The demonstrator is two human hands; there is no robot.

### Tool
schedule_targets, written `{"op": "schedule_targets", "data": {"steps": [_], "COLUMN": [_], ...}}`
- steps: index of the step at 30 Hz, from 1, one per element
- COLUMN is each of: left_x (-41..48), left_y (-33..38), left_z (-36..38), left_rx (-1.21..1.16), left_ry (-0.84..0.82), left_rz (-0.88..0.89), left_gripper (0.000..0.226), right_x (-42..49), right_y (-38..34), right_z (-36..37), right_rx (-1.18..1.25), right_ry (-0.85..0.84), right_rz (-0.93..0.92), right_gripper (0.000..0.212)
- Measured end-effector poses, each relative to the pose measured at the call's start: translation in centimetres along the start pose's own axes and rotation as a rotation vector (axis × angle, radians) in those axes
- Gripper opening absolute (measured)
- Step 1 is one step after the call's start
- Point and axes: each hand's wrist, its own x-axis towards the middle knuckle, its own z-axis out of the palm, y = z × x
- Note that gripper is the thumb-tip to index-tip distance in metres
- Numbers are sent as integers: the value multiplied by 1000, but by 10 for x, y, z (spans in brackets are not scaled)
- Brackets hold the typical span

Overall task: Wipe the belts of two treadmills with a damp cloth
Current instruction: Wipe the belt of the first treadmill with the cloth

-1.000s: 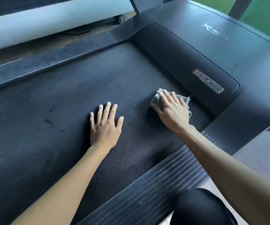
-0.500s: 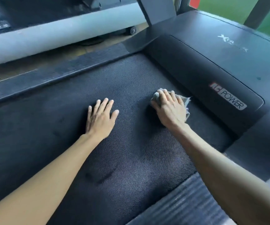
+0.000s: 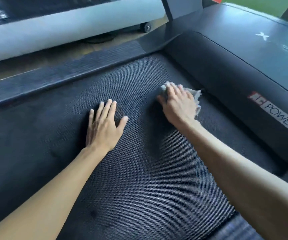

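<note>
Evidently my right hand point(image 3: 178, 105) has carried the cloth point(image 3: 195, 94) along the belt point(image 3: 157, 170), away from the POWER label point(image 3: 278, 116) on the hood point(image 3: 226, 84), so the strip beside the hood is getting wiped. Its fingers curl over the bunched cloth, pressing it down. My left hand point(image 3: 105, 130) lies flat on the belt, fingers straight, farther from the hood.

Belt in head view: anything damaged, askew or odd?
Nothing damaged or askew. The belt carries a small dark spot near the bottom of the view, dirt or damp, cannot tell which. The cloth under the right hand has a ragged edge. The left hand rests flat on the belt.
</note>
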Motion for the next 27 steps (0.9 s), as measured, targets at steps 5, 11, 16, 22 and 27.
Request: {"op": "schedule_targets", "data": {"steps": [5,11,16,22,27], "left_x": [-2,-1,-1,-2,-2], "left_y": [0,0,2,1,1], "left_z": [-1,0,1,0,0], "left_rx": [-1,34,49,50,53], "left_ry": [21,0,-8,-10,-22], "left_rz": [-37,-40,-45,-48,-31], "left_gripper": [61,64,62,67,71], "right_x": [-72,-31,50,-22,25], "right_y": [-42,40,-10,-29,33], "right_z": [-3,-14,21,4,0], "right_rx": [77,7,-12,88,21], "right_ry": [-30,-47,26,-17,5], "right_rz": [-303,-170,-56,-331,-177], "right_gripper": [54,62,56,59,58]}}
